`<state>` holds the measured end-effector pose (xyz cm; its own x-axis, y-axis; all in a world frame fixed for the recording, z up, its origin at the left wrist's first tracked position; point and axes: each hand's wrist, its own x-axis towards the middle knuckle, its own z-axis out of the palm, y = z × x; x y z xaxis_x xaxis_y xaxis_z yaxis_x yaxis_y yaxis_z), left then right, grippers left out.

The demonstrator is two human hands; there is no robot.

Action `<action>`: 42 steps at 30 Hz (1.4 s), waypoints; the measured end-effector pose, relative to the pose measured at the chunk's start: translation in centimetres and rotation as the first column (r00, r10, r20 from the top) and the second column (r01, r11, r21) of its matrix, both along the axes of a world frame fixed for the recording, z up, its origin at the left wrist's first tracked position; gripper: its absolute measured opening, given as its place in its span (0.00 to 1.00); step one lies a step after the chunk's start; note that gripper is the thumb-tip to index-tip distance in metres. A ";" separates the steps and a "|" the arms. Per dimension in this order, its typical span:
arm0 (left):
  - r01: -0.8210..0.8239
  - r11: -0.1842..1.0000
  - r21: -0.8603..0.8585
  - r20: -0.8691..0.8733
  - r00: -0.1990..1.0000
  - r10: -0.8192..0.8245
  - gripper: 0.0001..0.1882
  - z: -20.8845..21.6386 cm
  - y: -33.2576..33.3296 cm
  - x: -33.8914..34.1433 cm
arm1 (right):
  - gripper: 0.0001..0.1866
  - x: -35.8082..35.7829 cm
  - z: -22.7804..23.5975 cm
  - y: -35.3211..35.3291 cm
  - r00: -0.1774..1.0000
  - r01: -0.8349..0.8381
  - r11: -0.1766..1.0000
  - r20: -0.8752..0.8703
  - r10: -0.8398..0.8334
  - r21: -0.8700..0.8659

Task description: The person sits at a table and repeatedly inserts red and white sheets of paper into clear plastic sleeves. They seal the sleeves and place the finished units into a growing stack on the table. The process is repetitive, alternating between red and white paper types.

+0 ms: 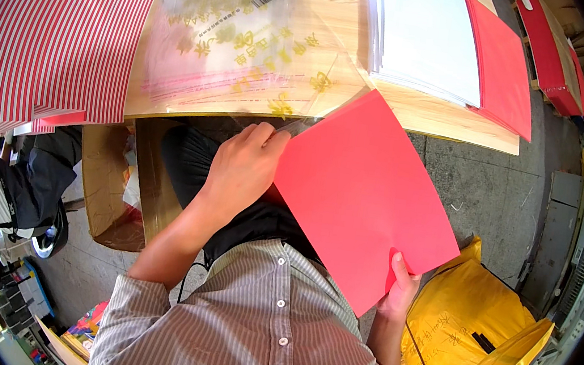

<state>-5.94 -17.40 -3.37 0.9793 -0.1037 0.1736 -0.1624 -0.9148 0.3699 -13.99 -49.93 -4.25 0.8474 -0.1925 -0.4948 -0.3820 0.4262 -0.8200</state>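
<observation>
A flat red card sheet [370, 199] is tilted in front of me, its far corner over the table's near edge. My right hand [399, 287] grips its lower right edge, thumb on top and the other fingers hidden beneath. Beside the sheet's left edge, my left hand [246, 166] has its fingers curled together on the edge of a clear plastic bag [319, 80] that hangs over the table edge. More clear plastic bags [215, 34], with yellow writing and pink lines, lie piled on the table.
Red-and-white striped boards [63, 30] stack up at the table's left. White sheets [426, 38] and red sheets [499, 69] lie to the right on the wooden table [349, 14]. A cardboard box [105, 189] stands below left; a yellow sack [464, 328] sits at my right.
</observation>
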 end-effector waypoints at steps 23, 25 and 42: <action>-0.091 0.977 -0.195 0.086 0.990 0.109 0.10 -0.6 0.4 -1.4 | 0.24 0.6 -0.4 0.2 1.000 -0.011 0.997 -0.007 0.011 -0.075; -0.094 0.978 -0.185 0.084 0.990 0.111 0.10 -0.6 0.4 -1.4 | 0.23 0.7 -0.2 0.5 1.000 -0.013 0.998 0.002 0.013 -0.069; -0.103 0.985 -0.135 0.098 0.988 0.117 0.09 -0.4 0.7 -1.2 | 0.25 0.6 -0.1 0.5 0.999 -0.017 0.995 0.041 0.021 -0.101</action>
<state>-7.17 -16.66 -3.80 0.9592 0.0335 0.2809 -0.1078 -0.8747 0.4725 -13.42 -49.43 -4.37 0.8713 -0.2231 -0.4371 -0.3532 0.3333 -0.8742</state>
